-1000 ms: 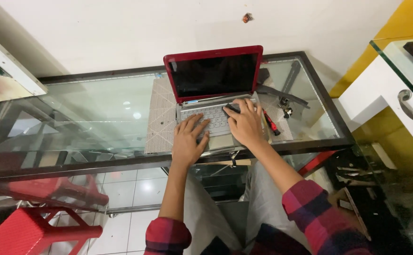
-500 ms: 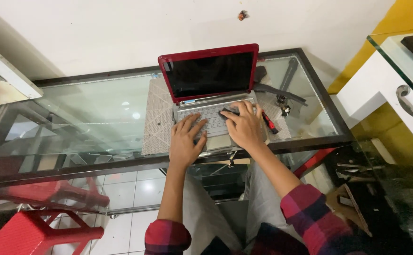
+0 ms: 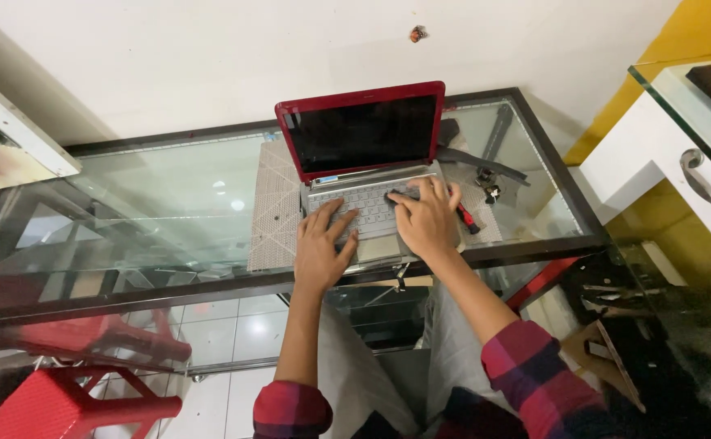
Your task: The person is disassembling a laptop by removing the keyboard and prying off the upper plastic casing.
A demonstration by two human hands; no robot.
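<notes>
Glass forms the worktop, and a small red laptop stands open on a pale mat near its middle. Both hands lie spread on the laptop's keyboard: the left hand at the front left, the right hand at the front right, gripping nothing. Its screen is dark. A red-handled tool lies just right of the laptop.

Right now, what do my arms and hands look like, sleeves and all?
Both hands are bare: no gloves, and no rings or watch that I can make out. The left hand and right hand come out of a plaid shirt checked in dark red and navy. The left sleeve and right sleeve are pushed up near the elbows, leaving the forearms uncovered.
</notes>
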